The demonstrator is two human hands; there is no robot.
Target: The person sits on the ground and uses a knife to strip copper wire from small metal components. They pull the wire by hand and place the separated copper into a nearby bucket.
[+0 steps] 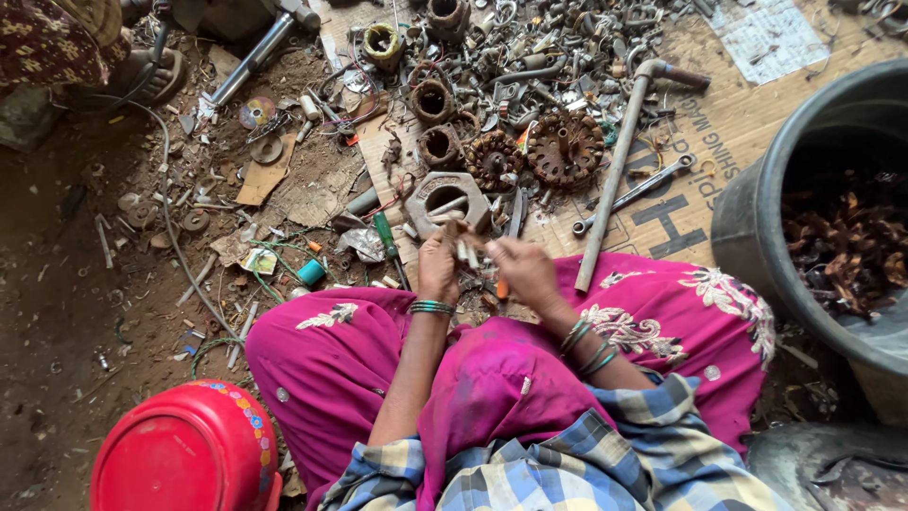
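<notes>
Metal piece [465,248] upright between hands [482,265]

The small pale metal pieces [465,248] are short, thin and stick-like. They stand bunched together in the left hand [438,270], poking up out of its fingers. The right hand [522,270] touches them from the side, and it looks blurry. The pieces are held up above the pink lap, just in front of the scrap pile on the floor.
</notes>
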